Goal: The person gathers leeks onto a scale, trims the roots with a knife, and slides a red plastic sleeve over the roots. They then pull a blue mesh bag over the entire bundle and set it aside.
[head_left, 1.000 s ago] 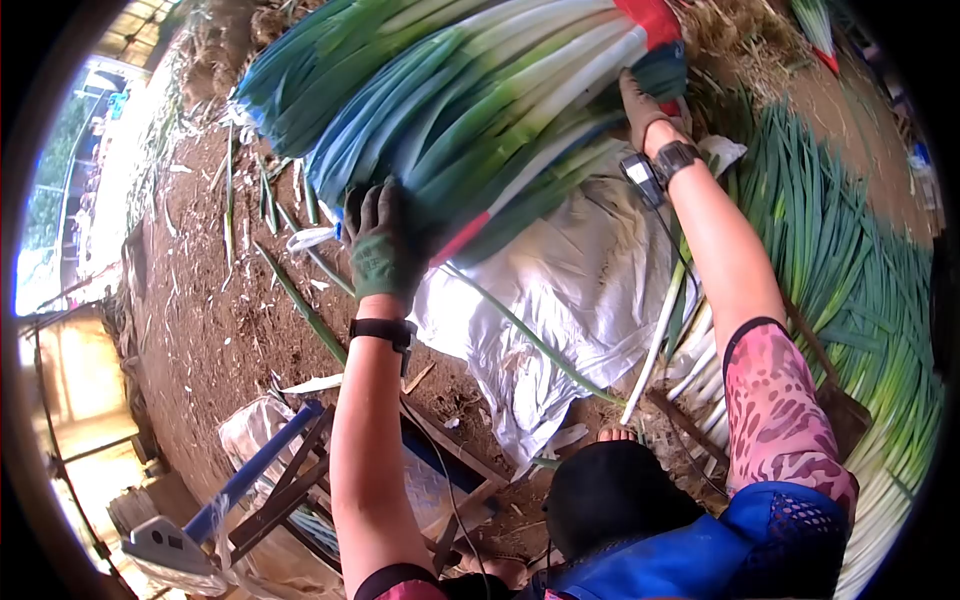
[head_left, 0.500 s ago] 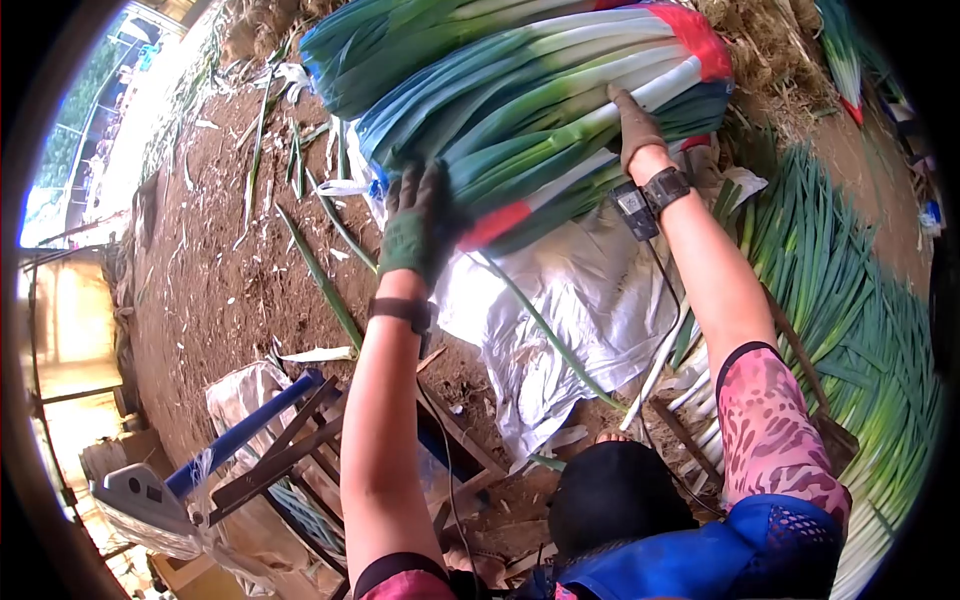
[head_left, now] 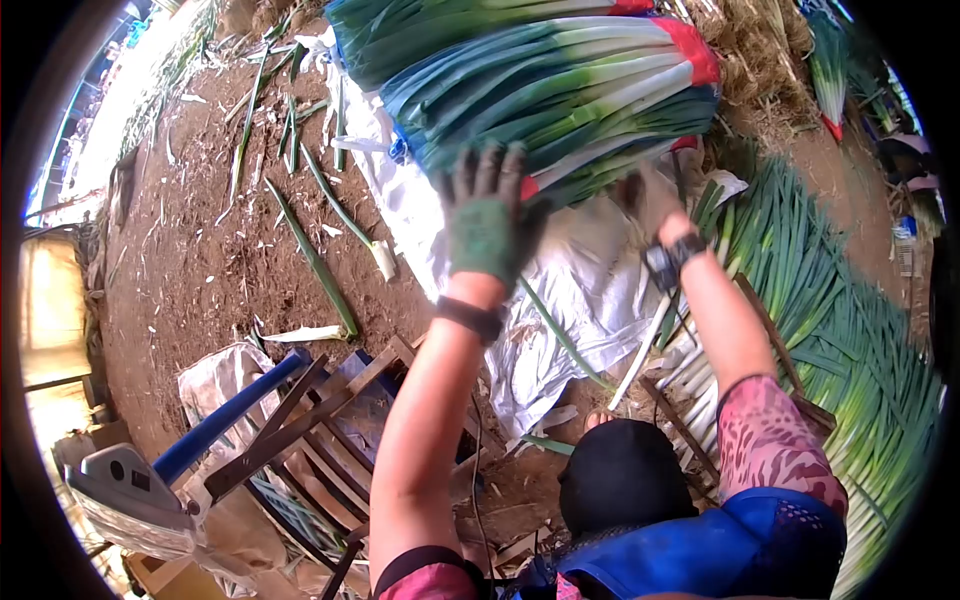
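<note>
A big bundle of green onions (head_left: 570,90), tied with red bands, lies on a white sheet (head_left: 590,290) on the dirt; a second bundle (head_left: 440,25) lies behind it. My left hand (head_left: 485,225), in a green glove, hovers with fingers spread just in front of the bundle's near edge and holds nothing. My right hand (head_left: 645,200), in a brown glove and blurred, is at the bundle's lower right edge over the sheet, with nothing in it. Both wrists wear black bands.
A broad pile of loose green onions (head_left: 850,330) spreads along the right. At lower left stand a wooden frame stool (head_left: 320,420) and a blue-handled tool (head_left: 225,415). Stray onion leaves (head_left: 315,265) lie on the dirt. One loose stalk (head_left: 645,350) rests by the sheet.
Both hands have come off the bundle and drawn back toward me; the left hand's fingers are now spread. The view has shifted, so the bundle sits higher and further right.
</note>
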{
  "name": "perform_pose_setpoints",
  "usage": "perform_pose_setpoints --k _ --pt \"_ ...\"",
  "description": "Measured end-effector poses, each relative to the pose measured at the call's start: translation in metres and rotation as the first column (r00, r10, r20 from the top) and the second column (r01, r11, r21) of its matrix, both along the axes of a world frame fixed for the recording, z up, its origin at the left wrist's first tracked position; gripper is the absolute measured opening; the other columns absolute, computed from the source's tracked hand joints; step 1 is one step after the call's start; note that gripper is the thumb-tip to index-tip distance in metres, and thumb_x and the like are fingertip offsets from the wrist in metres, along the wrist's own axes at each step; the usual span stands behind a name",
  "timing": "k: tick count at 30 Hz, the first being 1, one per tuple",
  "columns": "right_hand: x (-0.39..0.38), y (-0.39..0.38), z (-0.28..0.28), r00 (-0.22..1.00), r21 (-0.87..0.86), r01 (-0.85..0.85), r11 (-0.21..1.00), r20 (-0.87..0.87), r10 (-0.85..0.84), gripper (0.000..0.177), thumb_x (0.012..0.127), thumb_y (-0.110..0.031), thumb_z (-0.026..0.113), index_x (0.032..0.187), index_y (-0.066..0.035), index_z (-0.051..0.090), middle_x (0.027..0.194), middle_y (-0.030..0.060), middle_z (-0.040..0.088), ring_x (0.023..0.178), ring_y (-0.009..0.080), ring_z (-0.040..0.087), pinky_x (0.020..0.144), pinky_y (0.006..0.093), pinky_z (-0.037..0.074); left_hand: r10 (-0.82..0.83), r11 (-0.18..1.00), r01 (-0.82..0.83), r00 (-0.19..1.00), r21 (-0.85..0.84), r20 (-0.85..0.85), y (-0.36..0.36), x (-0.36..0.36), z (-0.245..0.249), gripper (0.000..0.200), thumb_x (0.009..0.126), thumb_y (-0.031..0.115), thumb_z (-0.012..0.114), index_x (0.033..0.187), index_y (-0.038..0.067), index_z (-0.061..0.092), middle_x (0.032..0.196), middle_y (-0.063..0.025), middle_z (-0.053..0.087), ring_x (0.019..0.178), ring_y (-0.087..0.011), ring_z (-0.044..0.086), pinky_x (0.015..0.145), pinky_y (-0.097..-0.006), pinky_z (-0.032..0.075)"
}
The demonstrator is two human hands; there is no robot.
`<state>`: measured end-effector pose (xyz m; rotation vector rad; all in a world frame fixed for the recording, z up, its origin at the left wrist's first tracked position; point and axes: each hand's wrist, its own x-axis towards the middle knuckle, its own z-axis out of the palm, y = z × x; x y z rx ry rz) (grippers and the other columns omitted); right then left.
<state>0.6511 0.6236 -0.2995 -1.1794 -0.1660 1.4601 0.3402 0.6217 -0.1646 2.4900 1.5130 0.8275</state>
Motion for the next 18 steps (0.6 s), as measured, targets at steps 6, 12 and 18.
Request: perform_pose_setpoints --k 6,12,18 --pt "-0.041 -0.199 -0.026 0.980 -0.474 -0.197 0.858 -0.091 0.175 0.019 0.094 -0.026 0.058 0.085 -0.009 0.056 0.076 0.0045 0.059 0.069 0.0183 0.059 0.062 0.0318 0.052 -0.436 0.745 0.259 0.886 -0.615 -0.155 -0.059 0.013 0.020 0.051 0.085 0.047 0.061 0.124 0.014 0.056 0.119 -0.0145 0.062 0.120 -0.0332 0.053 0.106 -0.0518 0.033" --pt "-0.060 -0.260 -0.015 0.978 -0.484 -0.133 0.865 0.075 0.193 0.018 0.094 -0.025 0.059 0.089 -0.008 0.057 0.075 0.0038 0.060 0.066 0.0171 0.059 0.060 0.0306 0.051 -0.535 0.671 0.308 0.831 -0.674 -0.152 -0.116 0.015 0.035 0.042 0.083 0.041 0.063 0.111 0.009 0.063 0.106 -0.0164 0.067 0.102 -0.0338 0.063 0.091 -0.0466 0.045" --pt "-0.002 -0.329 0.034 0.629 -0.372 -0.065 0.926 0.705 0.328 0.027 0.089 -0.029 0.064 0.097 -0.004 0.060 0.082 0.0073 0.065 0.072 0.0195 0.063 0.064 0.0312 0.050 -0.593 0.672 0.377 0.789 -0.637 -0.159 -0.205 0.041 0.088 0.043 0.086 0.042 0.060 0.114 0.009 0.062 0.110 -0.0133 0.067 0.107 -0.0316 0.062 0.092 -0.0423 0.046"
